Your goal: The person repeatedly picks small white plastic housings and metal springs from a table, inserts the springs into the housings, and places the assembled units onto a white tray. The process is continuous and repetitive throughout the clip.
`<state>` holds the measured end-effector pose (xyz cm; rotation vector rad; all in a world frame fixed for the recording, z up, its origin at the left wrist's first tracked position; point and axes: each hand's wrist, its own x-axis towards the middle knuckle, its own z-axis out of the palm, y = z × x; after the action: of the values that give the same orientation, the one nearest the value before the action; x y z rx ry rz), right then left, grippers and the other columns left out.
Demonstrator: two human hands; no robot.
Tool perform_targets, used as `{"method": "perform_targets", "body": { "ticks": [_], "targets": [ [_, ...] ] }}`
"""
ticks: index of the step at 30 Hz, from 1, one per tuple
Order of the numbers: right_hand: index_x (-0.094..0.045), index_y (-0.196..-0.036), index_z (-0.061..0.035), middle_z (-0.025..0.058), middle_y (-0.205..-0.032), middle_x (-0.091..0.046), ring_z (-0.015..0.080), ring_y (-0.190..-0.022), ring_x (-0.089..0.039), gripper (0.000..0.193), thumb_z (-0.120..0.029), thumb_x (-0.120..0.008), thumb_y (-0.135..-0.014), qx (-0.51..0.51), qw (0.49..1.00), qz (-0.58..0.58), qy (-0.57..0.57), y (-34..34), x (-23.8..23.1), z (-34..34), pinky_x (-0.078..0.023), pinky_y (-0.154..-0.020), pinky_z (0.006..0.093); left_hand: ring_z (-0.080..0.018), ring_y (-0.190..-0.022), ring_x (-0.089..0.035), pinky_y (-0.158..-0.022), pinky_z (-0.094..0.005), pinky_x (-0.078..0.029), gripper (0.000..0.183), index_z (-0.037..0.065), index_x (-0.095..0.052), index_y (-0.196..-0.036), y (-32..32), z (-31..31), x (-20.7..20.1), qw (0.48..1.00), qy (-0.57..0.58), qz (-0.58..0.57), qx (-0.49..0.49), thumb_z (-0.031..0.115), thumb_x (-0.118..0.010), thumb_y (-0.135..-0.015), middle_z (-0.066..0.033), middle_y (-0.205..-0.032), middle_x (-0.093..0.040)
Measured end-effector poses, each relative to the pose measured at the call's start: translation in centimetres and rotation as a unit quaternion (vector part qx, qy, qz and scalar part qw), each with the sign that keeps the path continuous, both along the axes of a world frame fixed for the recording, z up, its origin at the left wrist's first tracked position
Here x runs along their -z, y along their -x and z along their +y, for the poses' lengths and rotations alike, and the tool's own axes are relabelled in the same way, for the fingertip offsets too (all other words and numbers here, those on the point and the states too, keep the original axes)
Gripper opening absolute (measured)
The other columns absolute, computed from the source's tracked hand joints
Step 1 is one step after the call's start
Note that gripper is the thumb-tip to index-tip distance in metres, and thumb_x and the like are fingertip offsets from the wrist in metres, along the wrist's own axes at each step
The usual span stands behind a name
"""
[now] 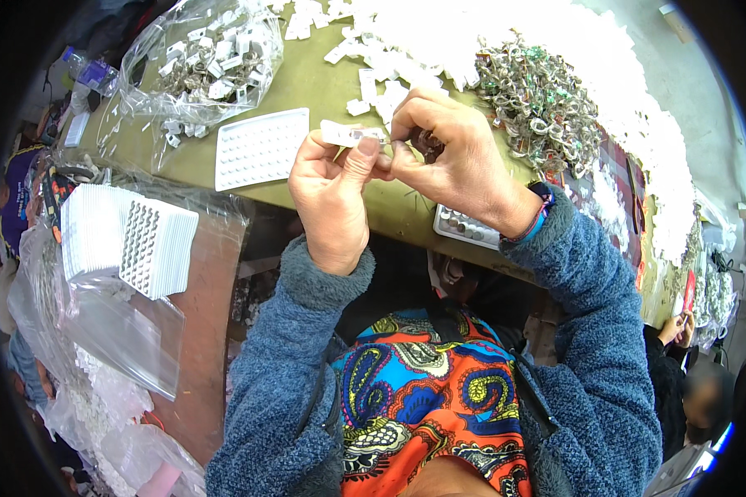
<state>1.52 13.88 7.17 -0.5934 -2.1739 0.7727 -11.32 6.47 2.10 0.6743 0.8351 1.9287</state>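
Above the table's front edge, my left hand pinches a small white plastic case between thumb and fingers. Close beside it, my right hand is closed, its thumb and forefinger pressed together at the case's right end. Something dark and coiled, perhaps wire, shows inside the right fingers; I cannot make out exactly what. Beyond the right hand lies a heap of coiled thin wires with small parts. Loose white plastic pieces are scattered behind both hands.
Left of my hands lies a white dimpled tray. A tray of round metal discs sits under my right wrist. A clear bag of parts stands back left. Stacked white trays occupy the left surface. Another person's hands show far right.
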Motion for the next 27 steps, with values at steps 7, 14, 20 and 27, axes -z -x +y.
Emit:
{"method": "perform_targets", "body": {
  "ticks": [7,14,20,27],
  "targets": [
    [-0.059,-0.082,-0.0003,0.0109,-0.074,-0.059,0.0201,-0.063,-0.057,0.014,-0.008,-0.071,-0.077,0.015,0.992,-0.023,0.122,0.0,-0.5,-1.0,-0.046,-0.056,0.0318,-0.0145,-0.071,-0.064,-0.064,-0.0296,-0.057,0.010,0.001,-0.060,-0.101,0.5,-0.7,-0.4,0.994,-0.006,-0.102,0.032,0.006,-0.065,-0.095,-0.0080,-0.086,-0.067],
    [-0.062,-0.086,-0.0007,0.0068,-0.076,-0.059,0.0147,-0.064,-0.055,0.009,-0.001,-0.069,-0.080,-0.017,1.000,-0.004,0.008,0.6,-0.4,-0.8,-0.045,-0.057,0.0280,-0.0144,-0.070,-0.064,-0.064,-0.0301,-0.058,0.009,0.001,-0.060,-0.100,1.1,-0.9,-0.4,0.998,-0.016,-0.057,0.016,0.003,-0.066,-0.093,-0.0080,-0.085,-0.067],
    [-0.063,-0.086,-0.0007,0.0062,-0.074,-0.058,0.0127,-0.063,-0.054,0.008,0.001,-0.068,-0.080,-0.005,0.997,-0.003,-0.070,1.0,-0.3,-0.5,-0.044,-0.057,0.0263,-0.0142,-0.072,-0.065,-0.064,-0.0305,-0.060,0.012,0.000,-0.059,-0.098,1.1,-0.8,-0.1,1.000,-0.009,-0.025,-0.004,-0.001,-0.068,-0.090,-0.0081,-0.085,-0.067],
    [-0.065,-0.088,0.0010,-0.0012,-0.073,-0.060,0.0043,-0.064,-0.052,0.009,-0.005,-0.068,-0.083,0.001,0.979,-0.076,0.190,1.4,-1.3,0.3,-0.044,-0.059,0.0219,-0.0152,-0.070,-0.065,-0.064,-0.0320,-0.059,0.012,0.000,-0.058,-0.098,1.6,-0.4,0.4,0.999,-0.038,-0.027,-0.012,0.000,-0.067,-0.091,-0.0095,-0.088,-0.068]
  ]
}}
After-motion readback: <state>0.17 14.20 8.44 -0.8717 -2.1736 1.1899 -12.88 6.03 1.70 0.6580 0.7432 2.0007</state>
